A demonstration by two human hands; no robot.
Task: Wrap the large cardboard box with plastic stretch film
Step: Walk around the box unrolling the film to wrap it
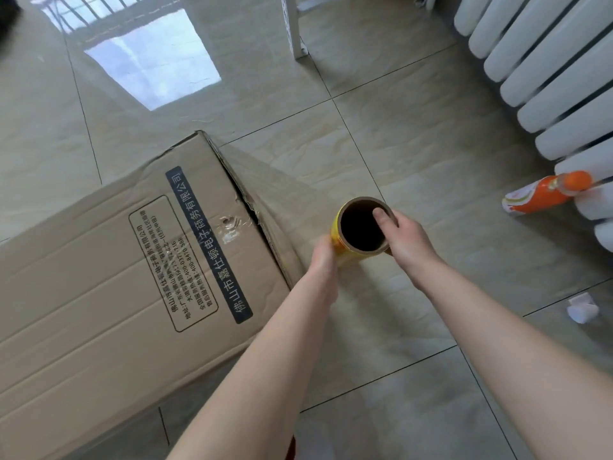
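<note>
Grips (pixel 323 257) (pixel 403 237) round roll (pixel 337 239), box (pixel 132 260) perhaps beside.

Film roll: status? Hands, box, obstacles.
On film roll: left hand at side, right hand thumb in core. Stretched film runs to cardboard box corner. Nearby floor: orange bottle by radiator, apart from box.

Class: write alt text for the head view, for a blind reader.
The left hand and right hand grip an upright roll of stretch film, clear film stretched from it to the torn end of a large cardboard box on a tiled floor. A radiator and orange bottle are at right.
</note>
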